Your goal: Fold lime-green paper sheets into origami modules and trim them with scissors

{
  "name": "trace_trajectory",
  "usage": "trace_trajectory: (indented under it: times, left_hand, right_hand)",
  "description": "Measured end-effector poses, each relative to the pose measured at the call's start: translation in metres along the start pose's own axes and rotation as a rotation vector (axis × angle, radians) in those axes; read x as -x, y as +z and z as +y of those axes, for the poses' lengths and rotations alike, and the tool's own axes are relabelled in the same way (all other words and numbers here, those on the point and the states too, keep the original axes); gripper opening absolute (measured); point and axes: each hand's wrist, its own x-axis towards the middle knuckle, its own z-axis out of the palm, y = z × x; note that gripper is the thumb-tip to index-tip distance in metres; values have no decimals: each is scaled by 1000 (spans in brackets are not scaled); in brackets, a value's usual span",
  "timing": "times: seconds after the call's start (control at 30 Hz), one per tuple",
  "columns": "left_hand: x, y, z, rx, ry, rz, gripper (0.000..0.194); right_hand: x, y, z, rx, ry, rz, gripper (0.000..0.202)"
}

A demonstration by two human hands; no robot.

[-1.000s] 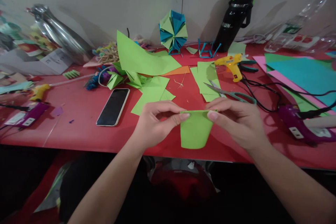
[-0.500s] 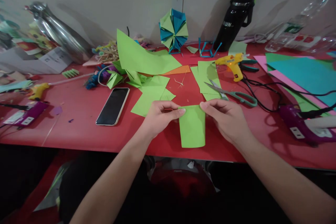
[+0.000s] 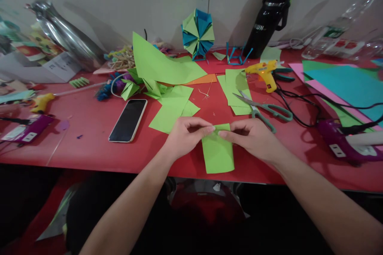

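Note:
A folded piece of light green paper [image 3: 218, 153] lies on the red table [image 3: 89, 143] near its front edge. My left hand [image 3: 187, 135] pinches the paper's top left corner between thumb and fingers. My right hand [image 3: 254, 137] pinches the top edge from the right, its fingertips almost meeting those of the left. Both hands rest low on the table over the paper's upper end, which looks folded down.
A phone [image 3: 128, 120] lies left of my hands, loose green sheets [image 3: 173, 107] behind them. Scissors [image 3: 265, 109] and a yellow glue gun [image 3: 265, 72] sit to the right, with cables and a purple glue gun [image 3: 344, 139]. A paper ball [image 3: 198, 34] and black bottle [image 3: 269, 12] stand by the wall.
My hands have come closer together along the paper's top edge and lowered it onto the table. The paper, earlier held up as a wider piece, now looks narrower.

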Motion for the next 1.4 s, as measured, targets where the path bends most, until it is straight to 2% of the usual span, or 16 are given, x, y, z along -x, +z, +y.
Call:
trace_trajectory:
  times: [0.13,0.27,0.4,0.5,0.6,0.7,0.8,0.93,1.03,1.1,1.13,1.17,1.23,1.27,1.3,1.4]
  left_hand:
    - [-2,-2,-2,74,-9,179,18]
    - [-5,-5,-6,186,-74,247,24]
    - [-6,-12,-5,197,-144,210,27]
    - [-3,-17,0,90,-95,160,24]
    - [-1,-19,6,6,-40,50,23]
    - [-1,-16,8,-30,-79,-58,28]
    - [-1,-12,5,-99,-80,-34,32]
    - [-3,-14,-3,-226,-27,144,32]
    - [-5,-18,-8,-198,-11,231,33]
    - [-5,-18,-8,-160,-23,246,34]
    - [-5,-17,-7,-148,-39,236,34]
    - [-4,-16,-6,-141,-61,215,35]
    - [-4,-12,-3,-127,-104,166,37]
    - [-3,-10,-1,-115,-120,149,39]
    - [-3,-8,-1,-98,-132,143,41]
    - [-3,-7,-2,15,-170,139,51]
  right_hand:
    - [2,0,-1,43,-11,-109,55]
    - [1,-1,-1,75,-20,3,62]
    - [-1,-6,5,31,-51,-17,49]
    - [-1,-12,8,-18,-47,-25,41]
    - [1,-16,7,-30,-18,-108,41]
    - [3,-16,2,-12,-22,-188,36]
    - [3,-13,-1,10,-39,-115,38]
    - [-1,-13,5,14,-41,55,42]
    - [-2,-16,14,12,-29,217,38]
    - [-1,-17,17,8,-103,305,29]
    - [0,-17,17,10,-172,301,27]
    - [1,-15,17,27,-246,256,39]
    - [3,-10,14,109,-378,108,82]
    - [4,-7,12,164,-419,44,93]
    - [5,-3,11,213,-442,11,93]
    - [6,3,7,234,-460,67,63]
